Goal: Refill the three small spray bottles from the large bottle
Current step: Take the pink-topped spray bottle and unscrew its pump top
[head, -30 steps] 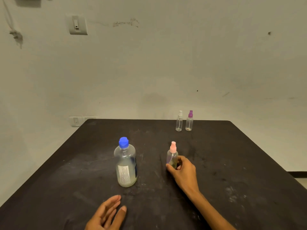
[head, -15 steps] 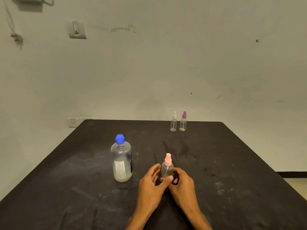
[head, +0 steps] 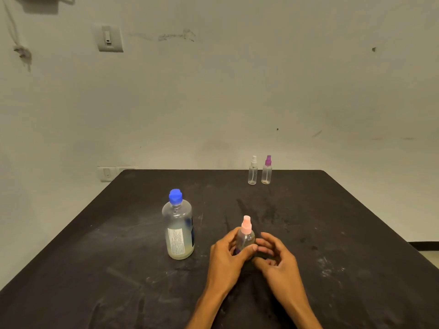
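A small clear spray bottle with a pink top [head: 245,235] stands upright near the middle of the dark table [head: 332,233]. My left hand [head: 226,260] grips its body, thumb across the front. My right hand [head: 276,257] sits just right of it with fingers loosely curled, apart from the bottle. The large clear bottle with a blue cap [head: 178,226], holding pale liquid low down, stands to the left. Two more small spray bottles stand at the far edge: one with a white top [head: 252,170] and one with a purple top [head: 267,170].
A pale wall rises right behind the table's far edge, with a light switch [head: 110,39] up left and a socket [head: 107,173] near the table's back left corner. The table surface is scuffed and dusty.
The pink-topped bottle was drawn toward me by my right hand. My left hand came up from the near edge and took hold of it; my right hand has let go.
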